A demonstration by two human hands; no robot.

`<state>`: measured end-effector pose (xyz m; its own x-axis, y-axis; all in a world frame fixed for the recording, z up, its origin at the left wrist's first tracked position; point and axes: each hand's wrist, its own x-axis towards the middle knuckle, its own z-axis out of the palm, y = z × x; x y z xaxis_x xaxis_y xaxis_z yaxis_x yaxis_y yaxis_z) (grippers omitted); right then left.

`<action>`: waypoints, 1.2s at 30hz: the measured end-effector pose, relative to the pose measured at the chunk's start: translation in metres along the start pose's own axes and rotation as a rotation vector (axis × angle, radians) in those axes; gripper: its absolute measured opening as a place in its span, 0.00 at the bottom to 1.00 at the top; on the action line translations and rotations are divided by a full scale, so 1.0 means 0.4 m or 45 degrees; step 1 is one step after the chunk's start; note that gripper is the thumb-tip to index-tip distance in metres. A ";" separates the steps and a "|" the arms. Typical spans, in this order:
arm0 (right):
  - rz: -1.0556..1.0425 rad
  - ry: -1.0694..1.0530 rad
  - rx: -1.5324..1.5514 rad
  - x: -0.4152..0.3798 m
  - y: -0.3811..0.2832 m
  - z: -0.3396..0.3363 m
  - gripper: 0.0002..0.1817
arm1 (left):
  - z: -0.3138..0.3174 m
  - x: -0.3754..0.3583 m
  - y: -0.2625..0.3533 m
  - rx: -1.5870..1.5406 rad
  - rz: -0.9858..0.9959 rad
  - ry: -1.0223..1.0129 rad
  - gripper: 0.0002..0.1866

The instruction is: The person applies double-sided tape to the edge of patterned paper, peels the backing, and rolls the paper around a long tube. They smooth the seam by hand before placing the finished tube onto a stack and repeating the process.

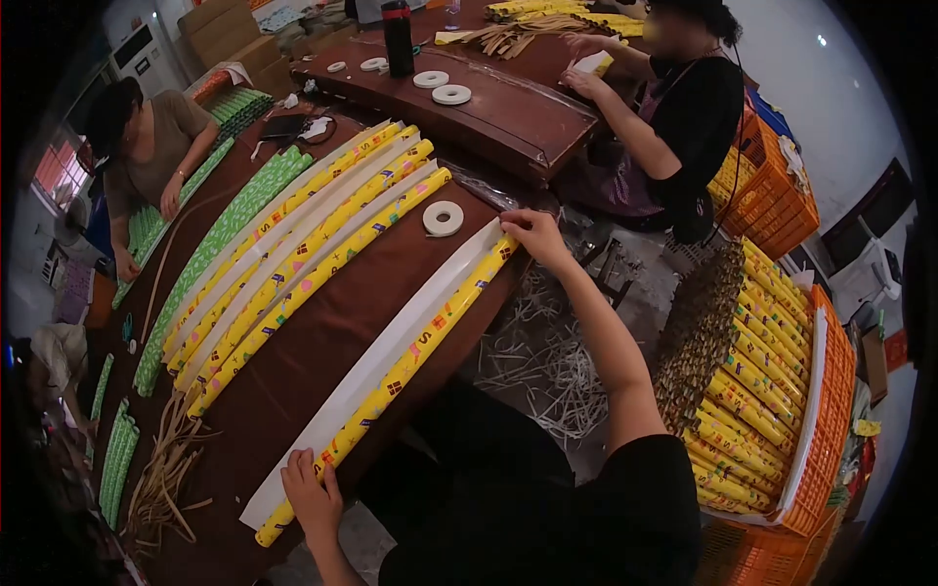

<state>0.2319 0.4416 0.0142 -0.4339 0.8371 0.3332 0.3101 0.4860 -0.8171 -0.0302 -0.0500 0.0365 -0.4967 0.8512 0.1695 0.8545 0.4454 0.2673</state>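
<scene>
**Yellow roll [393, 381] lies along the near edge of the brown table [327, 342], a hand at each end**

At the table's far left side, a co-worker in a brown top [151, 156] leans over long green tubes. On the table's left end lie a small green bundle [119, 459] and, beside it, a loose heap of brown strips [166, 479]. Next, along the table's middle, comes a patterned green roll [239, 220], then a row of yellow rolls with pale sheets showing between them.

At the table's near edge, the left hand [313, 493] grasps the yellow roll near its lower end, fingers on the white sheet [322, 435] that stretches from it, thumb against the yellow side. A white tape ring [445, 230] rests flat toward the table's right end. Just beside that, at the table's edge, the right hand [532, 234] pinches the roll's upper end between thumb and fingers.

Pale paper shreds [552, 381] litter the floor right of the table. Beyond its right end sits a co-worker in black [699, 127]. Farthest right of the table, an orange basket [831, 400] holds stacked yellow tubes [752, 366].
</scene>
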 end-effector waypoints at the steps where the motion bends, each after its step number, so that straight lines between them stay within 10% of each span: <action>1: 0.055 0.037 0.083 -0.001 -0.004 0.014 0.14 | 0.000 0.000 0.000 -0.007 -0.010 -0.006 0.19; 32: 0.019 0.046 -0.717 0.098 0.012 0.081 0.18 | 0.029 -0.013 -0.034 0.050 0.084 0.237 0.22; 36: -0.240 0.154 -0.641 0.101 -0.201 0.146 0.14 | 0.030 -0.010 -0.040 0.031 0.138 0.357 0.25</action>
<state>0.1401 0.4216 0.0659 -0.4297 0.7324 0.5282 0.6155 0.6656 -0.4221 -0.0399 -0.0572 0.0201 -0.4220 0.7858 0.4522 0.9066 0.3655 0.2108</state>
